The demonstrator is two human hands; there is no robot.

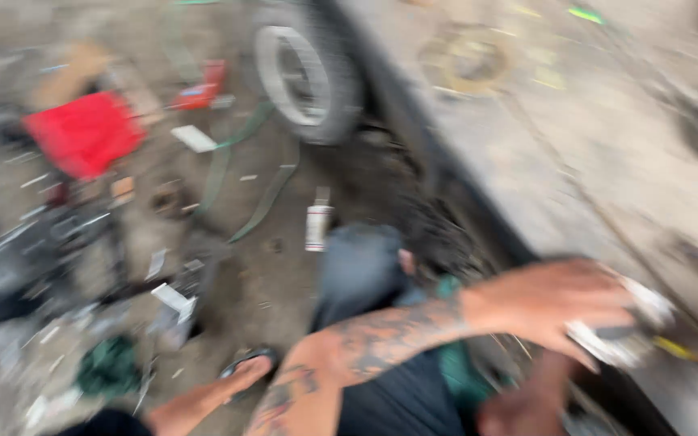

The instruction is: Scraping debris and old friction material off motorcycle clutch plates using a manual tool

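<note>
1. Head view, heavily blurred. One tyre (pixel 307 81), one red cloth (pixel 84 133) and one white canister (pixel 317 228) lie on the littered floor beside a grey slab (pixel 607 137).
2. Left hand (pixel 547 303), fingers curled, grips a pale metallic object (pixel 625 331) at the slab's edge.
3. Right hand (pixel 519 412): grip indiscernible.

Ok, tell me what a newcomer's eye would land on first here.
A tattooed forearm crosses the lower middle, its hand gripping something pale and blurred at the right. A bright red sheet lies on the littered ground at upper left, and a tyre stands at top centre beside a grey slab.
</note>
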